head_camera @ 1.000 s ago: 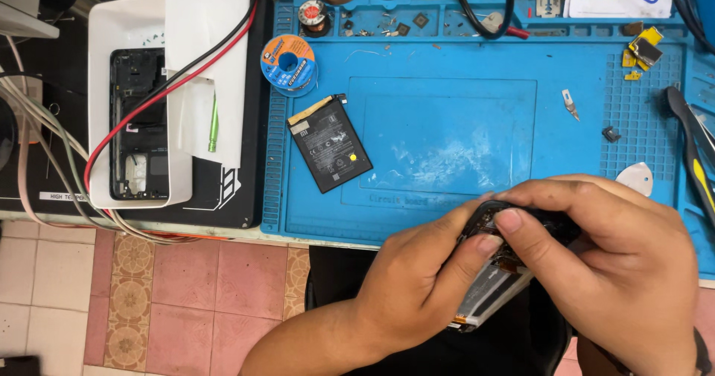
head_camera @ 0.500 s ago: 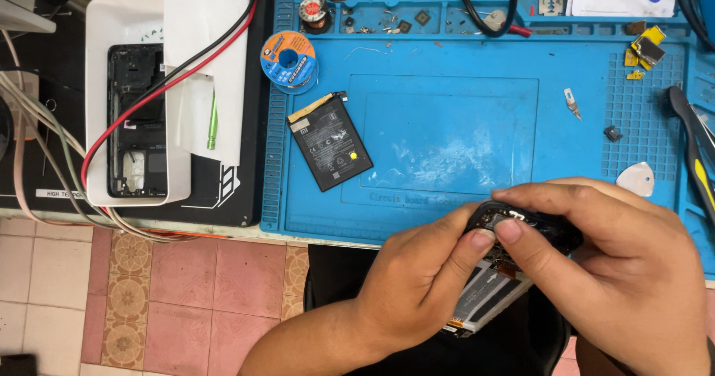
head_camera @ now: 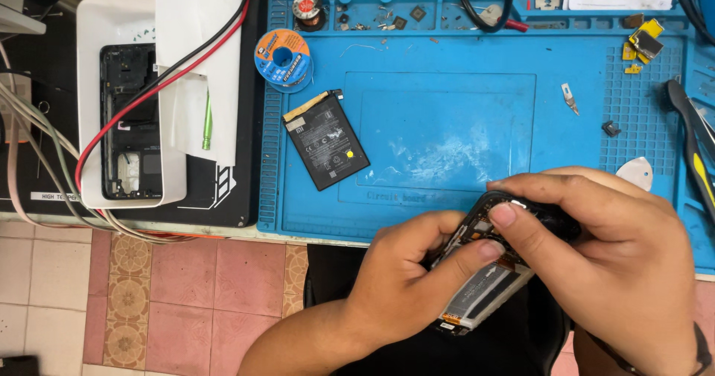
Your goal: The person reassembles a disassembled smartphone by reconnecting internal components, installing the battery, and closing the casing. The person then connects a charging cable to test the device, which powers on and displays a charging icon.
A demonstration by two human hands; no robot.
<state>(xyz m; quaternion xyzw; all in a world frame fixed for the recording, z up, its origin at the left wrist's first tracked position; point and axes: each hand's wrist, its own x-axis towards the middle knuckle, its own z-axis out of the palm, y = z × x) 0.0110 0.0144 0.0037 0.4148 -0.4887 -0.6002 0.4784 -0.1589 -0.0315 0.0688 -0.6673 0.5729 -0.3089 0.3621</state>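
You hold an opened phone (head_camera: 488, 272) in both hands at the near edge of the counter (head_camera: 253, 220).

Your left hand (head_camera: 406, 283) grips the phone from below, thumb pressed on its exposed insides; your right hand (head_camera: 618, 257) closes over its top end, thumb tip touching the frame. The phone tilts, its silver battery facing up. On the blue mat (head_camera: 447, 123) lies a loose black battery (head_camera: 325, 140), well apart from your hands, with a solder spool (head_camera: 283, 58) just beyond it.
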